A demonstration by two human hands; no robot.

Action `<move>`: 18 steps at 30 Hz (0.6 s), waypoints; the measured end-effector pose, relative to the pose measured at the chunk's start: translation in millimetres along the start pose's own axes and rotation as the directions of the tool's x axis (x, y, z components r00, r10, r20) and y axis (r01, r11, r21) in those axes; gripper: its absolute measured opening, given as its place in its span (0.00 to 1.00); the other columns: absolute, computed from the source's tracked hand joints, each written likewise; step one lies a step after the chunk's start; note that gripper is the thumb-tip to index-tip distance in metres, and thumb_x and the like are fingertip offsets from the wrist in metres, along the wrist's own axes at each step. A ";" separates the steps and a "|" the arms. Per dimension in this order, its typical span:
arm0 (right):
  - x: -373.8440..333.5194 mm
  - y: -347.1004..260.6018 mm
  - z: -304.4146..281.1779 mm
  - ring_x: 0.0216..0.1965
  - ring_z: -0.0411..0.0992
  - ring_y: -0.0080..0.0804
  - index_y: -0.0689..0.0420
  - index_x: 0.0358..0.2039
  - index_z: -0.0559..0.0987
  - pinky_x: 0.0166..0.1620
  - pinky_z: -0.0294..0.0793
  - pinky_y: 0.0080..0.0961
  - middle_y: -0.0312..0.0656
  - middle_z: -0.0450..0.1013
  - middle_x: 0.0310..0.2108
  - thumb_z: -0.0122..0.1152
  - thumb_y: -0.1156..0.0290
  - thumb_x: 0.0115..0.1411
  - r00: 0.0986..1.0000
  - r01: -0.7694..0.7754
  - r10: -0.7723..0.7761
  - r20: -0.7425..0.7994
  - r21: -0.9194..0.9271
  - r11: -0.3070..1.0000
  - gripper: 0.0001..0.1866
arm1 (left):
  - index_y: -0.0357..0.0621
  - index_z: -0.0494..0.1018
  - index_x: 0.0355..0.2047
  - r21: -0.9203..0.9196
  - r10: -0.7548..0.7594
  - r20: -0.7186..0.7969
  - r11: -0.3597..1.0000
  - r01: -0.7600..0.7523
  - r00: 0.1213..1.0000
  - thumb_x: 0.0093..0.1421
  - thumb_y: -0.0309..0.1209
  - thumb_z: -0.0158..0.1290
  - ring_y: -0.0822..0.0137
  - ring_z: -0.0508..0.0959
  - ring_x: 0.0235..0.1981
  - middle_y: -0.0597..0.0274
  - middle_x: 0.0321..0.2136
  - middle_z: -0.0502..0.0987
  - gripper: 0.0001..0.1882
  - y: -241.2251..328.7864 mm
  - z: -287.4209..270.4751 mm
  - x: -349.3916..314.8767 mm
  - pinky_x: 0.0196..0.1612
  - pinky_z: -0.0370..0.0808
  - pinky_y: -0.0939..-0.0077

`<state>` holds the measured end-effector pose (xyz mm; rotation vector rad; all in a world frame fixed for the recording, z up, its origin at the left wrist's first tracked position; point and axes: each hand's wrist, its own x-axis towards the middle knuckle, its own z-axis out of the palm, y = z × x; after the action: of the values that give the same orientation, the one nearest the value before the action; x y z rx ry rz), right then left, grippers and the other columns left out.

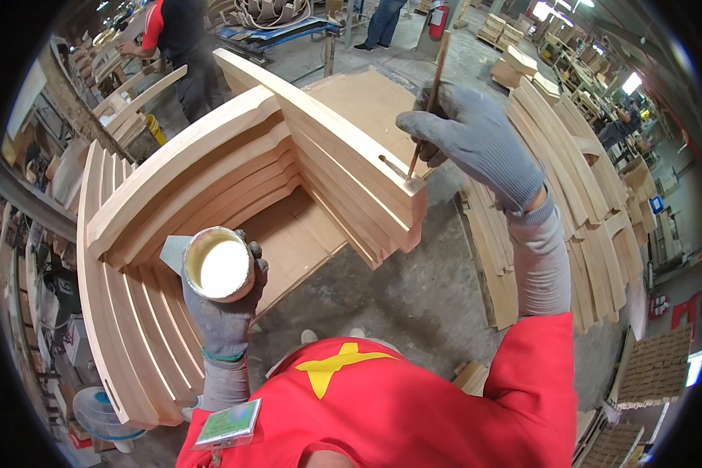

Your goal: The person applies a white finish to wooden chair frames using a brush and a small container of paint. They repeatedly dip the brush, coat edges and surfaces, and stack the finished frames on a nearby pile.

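In my left hand (220,321), gloved in grey, is a round cup (196,259) of thick white liquid (225,268); my fingers wrap its side. A flat grey piece (175,253) juts out beside the cup. My right hand (476,136), also gloved, pinches a thin brown stick (442,62) held nearly upright. The stick's lower end meets the top of a pale wooden frame (343,140), close to a narrow slot (390,164) at its near right end. Curved wooden frames (187,156) are stacked below and to the left, forming a U shape.
More curved wooden parts (577,179) lie stacked on the right. A brown board (366,90) lies behind the frames. At the lower left stands a fan (105,413). A person in dark and red clothing (187,47) works at the far left; another person's legs (384,23) show at the back.
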<state>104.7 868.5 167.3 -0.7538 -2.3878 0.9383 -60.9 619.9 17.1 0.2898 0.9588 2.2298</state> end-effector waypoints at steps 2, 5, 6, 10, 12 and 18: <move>7.9 2.9 3.2 0.17 0.71 0.31 0.61 0.27 0.76 0.23 0.69 0.27 0.41 0.70 0.15 0.55 0.65 0.55 0.991 0.135 -0.132 0.028 -0.122 0.983 0.12 | 0.39 0.62 0.49 -0.270 -0.144 -0.014 0.954 0.135 0.990 0.56 0.21 0.50 0.57 0.75 0.40 0.51 0.41 0.72 0.20 4.9 2.9 -1.0 0.39 0.77 0.64; 26.9 11.5 9.8 0.17 0.71 0.29 0.61 0.25 0.76 0.23 0.69 0.25 0.40 0.69 0.14 0.55 0.64 0.55 0.895 0.437 -0.445 0.004 -0.203 0.876 0.12 | 0.39 0.62 0.50 -0.063 -0.031 0.094 0.997 0.037 0.995 0.60 0.28 0.47 0.55 0.73 0.44 0.50 0.43 0.71 0.17 4.4 6.7 0.7 0.44 0.75 0.61; 24.7 15.1 8.3 0.17 0.71 0.29 0.61 0.25 0.76 0.23 0.69 0.25 0.40 0.69 0.14 0.56 0.63 0.55 0.897 0.432 -0.442 -0.015 -0.182 0.883 0.12 | 0.40 0.61 0.51 0.003 -0.011 0.117 1.000 0.011 0.993 0.61 0.35 0.44 0.54 0.72 0.46 0.50 0.45 0.70 0.20 3.7 2.3 3.2 0.47 0.73 0.60; 12.3 0.3 -4.8 0.19 0.72 0.27 0.61 0.27 0.77 0.25 0.71 0.24 0.39 0.70 0.15 0.58 0.62 0.55 0.991 0.134 -0.133 0.008 -0.040 0.990 0.13 | 0.40 0.61 0.52 -0.110 -0.020 0.078 0.993 0.029 0.997 0.63 0.39 0.40 0.53 0.71 0.47 0.48 0.47 0.69 0.21 10.9 -11.5 4.6 0.49 0.71 0.58; 9.1 -2.8 -12.5 0.22 0.74 0.21 0.63 0.30 0.76 0.28 0.76 0.18 0.37 0.73 0.20 0.60 0.59 0.56 0.996 -0.007 0.011 0.084 -0.047 0.999 0.17 | 0.39 0.62 0.51 -0.252 -0.058 0.063 0.965 0.072 0.996 0.63 0.35 0.42 0.52 0.72 0.46 0.47 0.46 0.69 0.19 13.3 -11.0 5.6 0.47 0.72 0.58; 23.8 7.1 0.0 0.23 0.73 0.22 0.65 0.27 0.77 0.26 0.73 0.19 0.41 0.73 0.20 0.59 0.61 0.55 0.984 0.179 -0.178 -0.015 0.081 0.981 0.16 | 0.38 0.61 0.53 -0.151 0.009 0.129 0.989 0.011 0.992 0.63 0.40 0.40 0.51 0.70 0.48 0.46 0.47 0.68 0.22 13.0 -19.5 19.4 0.49 0.71 0.57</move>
<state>89.3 888.0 167.3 -0.5018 -2.3483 0.9502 -90.4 615.6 11.4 0.3592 0.7172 2.2389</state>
